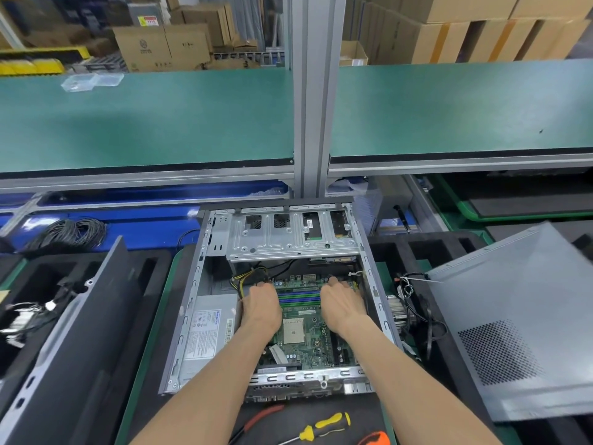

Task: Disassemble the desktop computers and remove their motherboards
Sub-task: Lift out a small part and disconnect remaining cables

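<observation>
An open case (192, 303) is lying on the desk (144, 348) with its side panel off, and the motherboard (305, 342) is sitting inside it, on the case floor to the right of the power supply (208, 335). Both hands are reaching into the case, palms down. The left hand (260, 306) is resting at the board's left edge, fingertips by the yellow and black wires (247, 277). The right hand (341, 305) is lying near the board's right side, fingers pointing toward the drive cage (288, 236). I cannot tell whether either hand is gripping anything, since the fingertips are hidden. A yellow screwdriver (324, 425) is lying in front of the case, and a grey side panel (513, 332) is lying to the right.
</observation>
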`<state>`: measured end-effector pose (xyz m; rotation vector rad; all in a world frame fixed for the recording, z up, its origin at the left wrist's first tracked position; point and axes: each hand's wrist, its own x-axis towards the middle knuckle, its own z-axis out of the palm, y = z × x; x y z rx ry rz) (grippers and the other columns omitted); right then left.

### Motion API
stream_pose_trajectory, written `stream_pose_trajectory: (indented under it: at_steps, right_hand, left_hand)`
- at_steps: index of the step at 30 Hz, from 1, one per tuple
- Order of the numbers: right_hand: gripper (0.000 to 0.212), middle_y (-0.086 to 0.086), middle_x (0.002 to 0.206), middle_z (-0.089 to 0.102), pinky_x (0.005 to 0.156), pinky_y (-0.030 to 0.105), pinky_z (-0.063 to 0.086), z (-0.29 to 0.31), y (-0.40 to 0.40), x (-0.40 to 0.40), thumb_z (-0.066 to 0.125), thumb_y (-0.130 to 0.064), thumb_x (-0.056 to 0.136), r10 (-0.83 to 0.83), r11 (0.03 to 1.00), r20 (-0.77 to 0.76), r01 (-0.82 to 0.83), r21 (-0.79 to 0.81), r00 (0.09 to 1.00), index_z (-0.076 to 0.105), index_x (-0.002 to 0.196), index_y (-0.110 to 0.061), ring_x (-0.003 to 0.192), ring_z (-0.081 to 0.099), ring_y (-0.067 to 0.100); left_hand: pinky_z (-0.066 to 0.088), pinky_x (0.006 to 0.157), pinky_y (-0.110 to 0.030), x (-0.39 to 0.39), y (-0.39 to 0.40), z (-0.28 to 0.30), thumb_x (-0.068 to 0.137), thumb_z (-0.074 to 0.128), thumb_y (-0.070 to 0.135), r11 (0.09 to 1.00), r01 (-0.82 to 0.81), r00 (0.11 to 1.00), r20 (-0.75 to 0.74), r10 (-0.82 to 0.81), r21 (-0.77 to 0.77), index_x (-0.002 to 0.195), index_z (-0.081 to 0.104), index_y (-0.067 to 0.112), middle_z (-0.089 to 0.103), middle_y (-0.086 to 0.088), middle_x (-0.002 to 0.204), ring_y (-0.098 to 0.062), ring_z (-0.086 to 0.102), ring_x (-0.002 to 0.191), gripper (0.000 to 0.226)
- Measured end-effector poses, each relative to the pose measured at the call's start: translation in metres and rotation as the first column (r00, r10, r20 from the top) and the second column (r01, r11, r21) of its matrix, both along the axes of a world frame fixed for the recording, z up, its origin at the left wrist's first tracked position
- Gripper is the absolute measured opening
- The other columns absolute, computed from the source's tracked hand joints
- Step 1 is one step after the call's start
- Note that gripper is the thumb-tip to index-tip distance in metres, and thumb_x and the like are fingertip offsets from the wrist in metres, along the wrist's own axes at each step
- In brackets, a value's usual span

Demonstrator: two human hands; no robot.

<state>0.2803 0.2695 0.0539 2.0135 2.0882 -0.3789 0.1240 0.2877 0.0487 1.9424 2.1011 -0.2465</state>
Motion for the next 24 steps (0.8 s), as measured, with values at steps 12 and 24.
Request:
stream_pose_trajectory:
  at_steps: [12,24]
  right_hand:
    - [0.029,0.015,0.134,0.051,0.101,0.051,0.045,-0.0039,0.0015,0.0002,0.063,-0.018,0.095,-0.020,0.999,-0.023,0.021,0.029,1.000,0.060,0.121,-0.005,0.120,0.055,0.034]
    - [0.028,0.013,0.135,0.050,0.090,0.044,0.047,-0.0011,0.0009,-0.0015,0.060,-0.013,0.094,-0.060,0.998,-0.063,0.062,0.025,0.996,0.061,0.121,-0.005,0.121,0.053,0.032]
  left_hand:
    - [0.050,0.082,-0.032,0.0003,0.0017,-0.0050,0.092,0.061,0.005,0.998,0.048,0.999,0.006,-0.047,-0.029,0.118,0.059,0.004,0.061,-0.013,0.120,-0.028,0.062,0.112,0.026]
    - [0.046,0.070,-0.030,-0.0018,0.0040,-0.0060,0.094,0.058,0.007,0.994,-0.104,0.985,0.135,0.109,-0.045,0.100,0.061,0.008,0.066,-0.016,0.112,-0.029,0.065,0.098,0.007]
